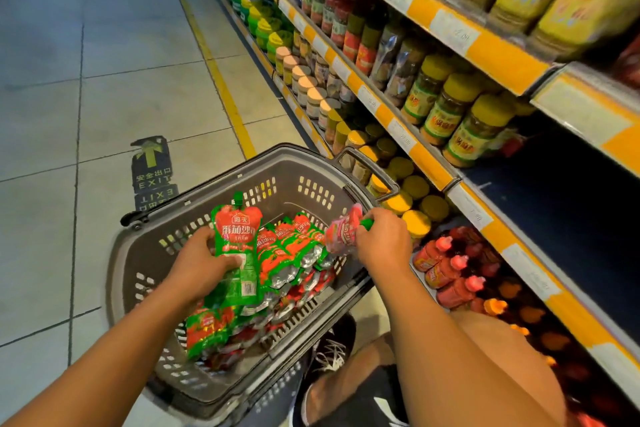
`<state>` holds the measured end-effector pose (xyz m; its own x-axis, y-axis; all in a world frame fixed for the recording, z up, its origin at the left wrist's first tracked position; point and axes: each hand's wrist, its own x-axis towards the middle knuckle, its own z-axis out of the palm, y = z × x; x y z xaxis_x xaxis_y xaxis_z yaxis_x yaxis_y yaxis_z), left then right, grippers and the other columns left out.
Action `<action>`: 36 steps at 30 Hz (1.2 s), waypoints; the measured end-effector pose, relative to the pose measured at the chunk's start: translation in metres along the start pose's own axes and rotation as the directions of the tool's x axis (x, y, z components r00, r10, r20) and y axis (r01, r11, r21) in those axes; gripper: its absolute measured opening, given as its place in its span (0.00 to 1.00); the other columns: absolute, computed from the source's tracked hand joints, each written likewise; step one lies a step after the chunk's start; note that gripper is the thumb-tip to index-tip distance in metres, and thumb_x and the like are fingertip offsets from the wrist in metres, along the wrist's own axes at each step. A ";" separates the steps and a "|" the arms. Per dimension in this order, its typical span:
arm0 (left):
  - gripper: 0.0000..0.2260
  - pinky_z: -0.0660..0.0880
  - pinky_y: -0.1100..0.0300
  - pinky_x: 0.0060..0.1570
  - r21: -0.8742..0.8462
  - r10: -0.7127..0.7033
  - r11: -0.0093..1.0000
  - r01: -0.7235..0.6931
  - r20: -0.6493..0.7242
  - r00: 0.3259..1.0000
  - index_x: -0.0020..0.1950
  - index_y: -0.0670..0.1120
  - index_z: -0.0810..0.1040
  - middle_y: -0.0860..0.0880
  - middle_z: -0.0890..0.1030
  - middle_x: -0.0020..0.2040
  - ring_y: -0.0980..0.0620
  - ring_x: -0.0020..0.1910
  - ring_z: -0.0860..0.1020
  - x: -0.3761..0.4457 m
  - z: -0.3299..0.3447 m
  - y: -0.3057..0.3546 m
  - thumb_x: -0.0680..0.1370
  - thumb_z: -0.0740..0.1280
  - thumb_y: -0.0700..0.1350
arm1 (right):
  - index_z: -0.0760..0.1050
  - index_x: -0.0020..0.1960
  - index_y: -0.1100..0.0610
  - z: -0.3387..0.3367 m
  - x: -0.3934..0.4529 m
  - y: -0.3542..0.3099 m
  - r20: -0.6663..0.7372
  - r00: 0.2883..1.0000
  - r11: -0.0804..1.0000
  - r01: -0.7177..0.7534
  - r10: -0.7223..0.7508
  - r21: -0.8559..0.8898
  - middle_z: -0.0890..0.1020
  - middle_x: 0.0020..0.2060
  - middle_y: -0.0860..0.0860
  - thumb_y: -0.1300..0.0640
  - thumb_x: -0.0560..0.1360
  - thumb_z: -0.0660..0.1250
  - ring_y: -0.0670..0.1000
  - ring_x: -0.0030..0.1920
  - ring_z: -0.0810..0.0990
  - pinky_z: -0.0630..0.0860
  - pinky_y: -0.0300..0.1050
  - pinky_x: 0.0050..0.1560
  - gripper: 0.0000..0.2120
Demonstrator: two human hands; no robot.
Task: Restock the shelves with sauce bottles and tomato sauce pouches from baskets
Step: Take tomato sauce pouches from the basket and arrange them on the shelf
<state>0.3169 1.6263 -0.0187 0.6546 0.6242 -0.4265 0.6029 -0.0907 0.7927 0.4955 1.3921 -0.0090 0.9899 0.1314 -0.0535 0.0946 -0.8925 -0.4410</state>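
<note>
Clearly at the picking step: one pouch (235,246) held upright above the basket (145,253), gripped low on its body by the left hand (202,262). Second pouch (343,232) pinched near its green cap by the right hand (382,241), tilted over the basket's right rim, close to the shelf (498,236). Many more pouches (287,253) stacked inside the basket. Red bottles (446,270) lined on the low shelf, just beside. Next, probably, needed to carry both pouches right and find a free gap on a shelf.
</note>
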 end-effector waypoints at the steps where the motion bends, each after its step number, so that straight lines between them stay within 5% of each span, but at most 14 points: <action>1: 0.17 0.79 0.52 0.47 -0.033 0.022 0.999 -0.022 0.009 1.000 0.57 0.48 0.74 0.49 0.84 0.51 0.48 0.49 0.84 -0.004 0.002 0.008 0.75 0.77 0.36 | 0.82 0.56 0.53 -0.005 -0.002 0.003 -0.008 1.000 0.999 -0.009 0.009 0.033 0.83 0.44 0.53 0.57 0.78 0.70 0.55 0.40 0.76 0.65 0.44 0.32 0.07; 5: 0.17 0.82 0.47 0.50 -0.144 0.067 0.988 -0.056 0.073 0.995 0.58 0.48 0.74 0.47 0.86 0.52 0.47 0.49 0.86 -0.018 0.012 0.037 0.75 0.76 0.35 | 0.77 0.44 0.52 -0.018 -0.010 0.015 -0.059 0.998 0.990 -0.031 0.039 0.134 0.78 0.36 0.48 0.59 0.77 0.70 0.53 0.36 0.75 0.70 0.47 0.31 0.04; 14: 0.21 0.81 0.48 0.53 -0.269 0.277 0.936 -0.225 0.175 0.945 0.62 0.51 0.79 0.54 0.88 0.50 0.53 0.47 0.87 -0.060 0.048 0.111 0.75 0.75 0.32 | 0.77 0.44 0.48 -0.091 -0.035 0.035 -0.237 0.971 0.867 0.102 0.019 0.488 0.79 0.41 0.43 0.57 0.77 0.72 0.46 0.44 0.79 0.82 0.54 0.44 0.06; 20: 0.19 0.81 0.50 0.51 -0.353 0.404 0.885 -0.303 0.261 0.877 0.60 0.47 0.79 0.49 0.88 0.51 0.50 0.49 0.87 -0.099 0.086 0.153 0.74 0.74 0.31 | 0.79 0.46 0.49 -0.169 -0.068 0.082 -0.422 0.905 0.807 0.207 0.057 0.553 0.82 0.43 0.44 0.60 0.77 0.72 0.43 0.45 0.80 0.73 0.31 0.40 0.06; 23: 0.19 0.80 0.45 0.55 -0.357 0.444 0.873 -0.333 0.299 0.845 0.61 0.49 0.80 0.47 0.88 0.52 0.46 0.52 0.87 -0.114 0.106 0.167 0.74 0.75 0.32 | 0.80 0.46 0.49 -0.205 -0.087 0.113 -0.508 0.855 0.794 0.233 0.108 0.561 0.82 0.41 0.44 0.62 0.75 0.73 0.42 0.44 0.81 0.72 0.30 0.40 0.08; 32: 0.19 0.80 0.48 0.52 -0.405 0.559 0.821 -0.402 0.433 0.707 0.61 0.44 0.80 0.44 0.88 0.52 0.44 0.51 0.86 -0.185 0.186 0.210 0.73 0.76 0.31 | 0.82 0.48 0.49 -0.292 -0.157 0.220 -0.631 0.723 0.746 0.249 0.281 0.618 0.85 0.43 0.44 0.62 0.77 0.73 0.48 0.46 0.85 0.82 0.57 0.48 0.08; 36: 0.17 0.80 0.50 0.47 -0.405 0.554 0.831 -0.383 0.532 0.640 0.61 0.44 0.79 0.45 0.88 0.51 0.44 0.50 0.87 -0.227 0.227 0.216 0.75 0.74 0.33 | 0.81 0.46 0.52 -0.316 -0.191 0.259 -0.634 0.697 0.722 0.243 0.335 0.648 0.83 0.43 0.45 0.64 0.78 0.72 0.49 0.46 0.83 0.82 0.58 0.47 0.08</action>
<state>0.4023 1.2890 0.1502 0.9958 -0.0637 -0.0656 0.0657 -0.0002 0.9978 0.3647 0.9994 0.1705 0.7887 -0.4810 0.3828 0.2399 -0.3326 -0.9121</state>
